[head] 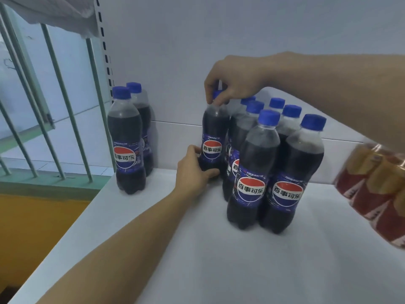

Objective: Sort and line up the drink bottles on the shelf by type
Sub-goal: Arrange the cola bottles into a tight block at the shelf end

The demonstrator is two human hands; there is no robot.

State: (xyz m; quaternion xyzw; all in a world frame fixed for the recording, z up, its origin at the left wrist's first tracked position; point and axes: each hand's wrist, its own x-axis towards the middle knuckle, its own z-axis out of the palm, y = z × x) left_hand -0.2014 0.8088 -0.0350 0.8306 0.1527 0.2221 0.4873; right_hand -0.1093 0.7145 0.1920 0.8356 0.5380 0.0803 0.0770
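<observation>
Both hands on one cola bottle at the left edge of the main cluster

Right hand (230,84) fingers pinch the cap of the cola bottle (213,137); left hand (192,172) fingers curl round its base. Bottle upright on the white shelf (197,249), touching the cluster of blue-capped cola bottles (269,167) at its 3 o'clock. Pair of cola bottles (129,145) well apart at 9 o'clock, by the slotted upright (105,51). Red-and-gold cans (377,185), blurred, at shelf's 3 o'clock

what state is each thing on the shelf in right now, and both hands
held cola bottle: upright, capped, on shelf
left hand: grips its base
right hand: pinches its cap
cola cluster: upright, capped
left pair of colas: upright, capped
red-labelled bottles: tilted, blurred
</observation>
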